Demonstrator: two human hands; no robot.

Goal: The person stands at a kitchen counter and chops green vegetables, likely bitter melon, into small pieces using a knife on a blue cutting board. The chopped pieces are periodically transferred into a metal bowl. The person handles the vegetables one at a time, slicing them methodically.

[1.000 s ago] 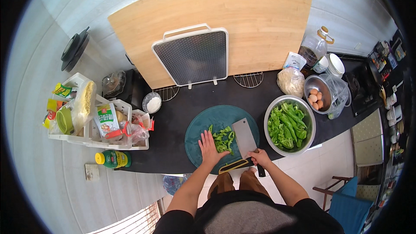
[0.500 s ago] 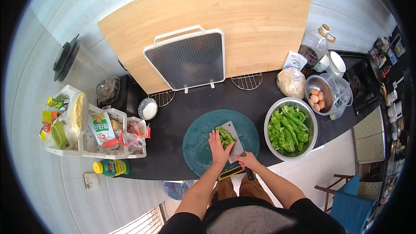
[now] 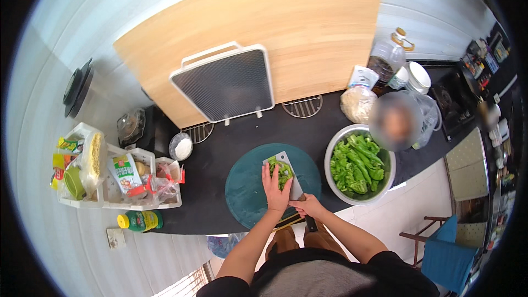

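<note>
My right hand point(image 3: 309, 207) is closed round the dark handle of a cleaver point(image 3: 297, 186), its broad blade tilted over the round teal cutting board point(image 3: 247, 192). Cut green peppers point(image 3: 285, 172) lie against the blade and appear to rest on it. Over them is my left hand point(image 3: 276, 191), fingers long and thumb apart, holding the pieces to the blade. Part of the peppers and blade is hidden under this hand. Right of the board stands a steel bowl point(image 3: 334, 184) of whole green peppers point(image 3: 360, 162).
White baskets point(image 3: 170, 201) with packets stand at the left, near a yellow-capped green bottle point(image 3: 146, 220). A small bowl of white powder point(image 3: 181, 146) is behind them. A wooden board point(image 3: 319, 27) and a dark-faced board point(image 3: 225, 85) lean on the wall. A bagged pale lump point(image 3: 358, 104) sits back right.
The cleaver blade has slid leftward under the cut peppers, and my left hand now holds them against it. The whole view has shifted slightly. A round blur now covers the bowl of eggs.
</note>
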